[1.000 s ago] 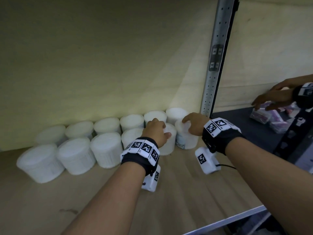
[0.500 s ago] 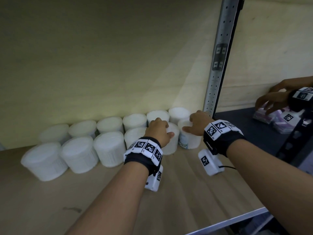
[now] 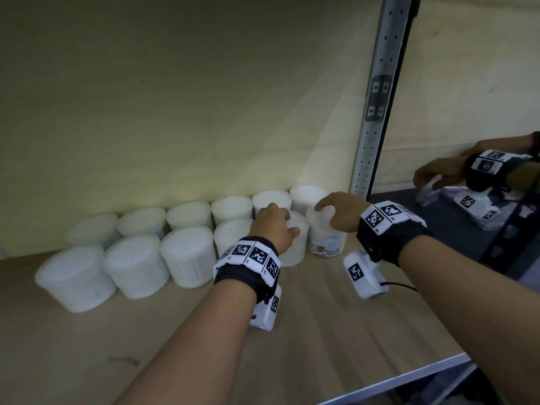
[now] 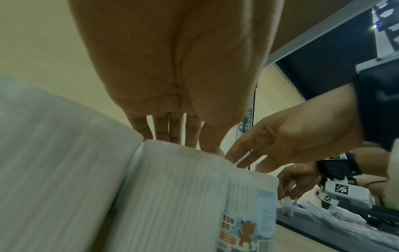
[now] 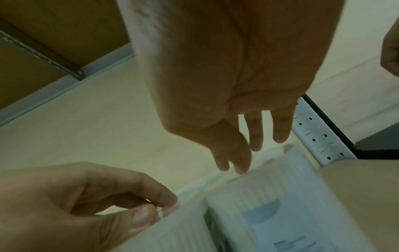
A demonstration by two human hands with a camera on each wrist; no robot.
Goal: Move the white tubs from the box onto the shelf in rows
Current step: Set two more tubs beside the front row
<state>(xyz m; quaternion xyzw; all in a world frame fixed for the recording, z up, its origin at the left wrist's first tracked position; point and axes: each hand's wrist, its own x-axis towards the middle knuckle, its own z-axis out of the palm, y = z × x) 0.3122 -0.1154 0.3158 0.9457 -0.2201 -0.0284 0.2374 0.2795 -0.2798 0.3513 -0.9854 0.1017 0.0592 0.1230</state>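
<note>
Both forearms extend forward, side by side, palms down. Left hand [image 3: 273, 229]: thumb and fingers [image 5: 159, 194] curled around the rim of a white tub [image 3: 295, 247]. Right hand [image 3: 340, 213]: fingers nearly straight and spread, tips pointing downward.

Head view high, facing down into shelf [image 3: 321, 331]; both wrist views close, looking forward, sharing labelled tub [image 4: 248, 221]

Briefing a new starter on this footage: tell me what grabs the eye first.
Two rows of white tubs line the back of the wooden shelf. In the front row, the left hand grips the fifth tub by its top, while the right hand rests straight fingers on the bear-labelled tub at the right end. Right of the metal upright, another person's hand handles packets on a dark shelf.
</note>
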